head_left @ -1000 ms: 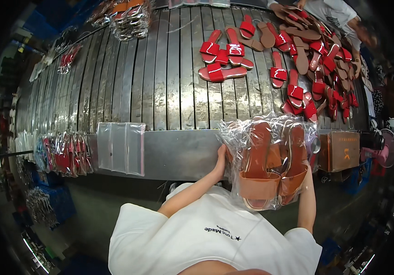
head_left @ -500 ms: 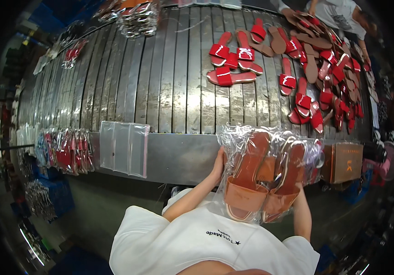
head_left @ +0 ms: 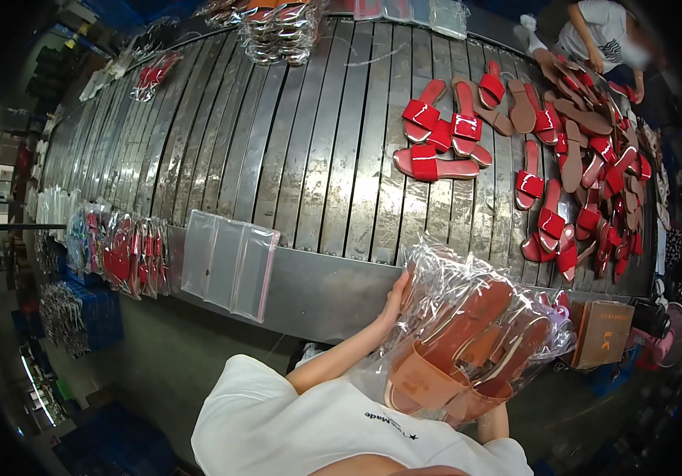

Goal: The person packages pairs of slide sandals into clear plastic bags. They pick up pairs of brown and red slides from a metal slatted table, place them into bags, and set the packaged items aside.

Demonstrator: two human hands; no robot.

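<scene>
A clear plastic bag (head_left: 468, 266) with brown sandals (head_left: 428, 379) inside is tilted in front of my chest, between my two hands. Along its left side my left hand (head_left: 398, 295) grips the bag, some fingers hidden by the crinkled film. My right hand (head_left: 497, 416) supports the bagged sandals from behind at the lower right; its fingers are out of sight and only the wrist end shows. The sandals' straps face me, and glare on the film blurs their upper parts.
A slatted metal conveyor (head_left: 277, 159) stretches ahead, with loose red sandals (head_left: 436, 164) heaped toward its right. Flat clear bags (head_left: 228, 262) lie on its near ledge, beside bagged red sandals (head_left: 136, 254). A brown box (head_left: 604, 333) sits right; another person (head_left: 603, 36) stands far right.
The bagged sandals have come lower and tilted more, their tops leaning right. My right hand has gone further behind them. The whole view has turned slightly.
</scene>
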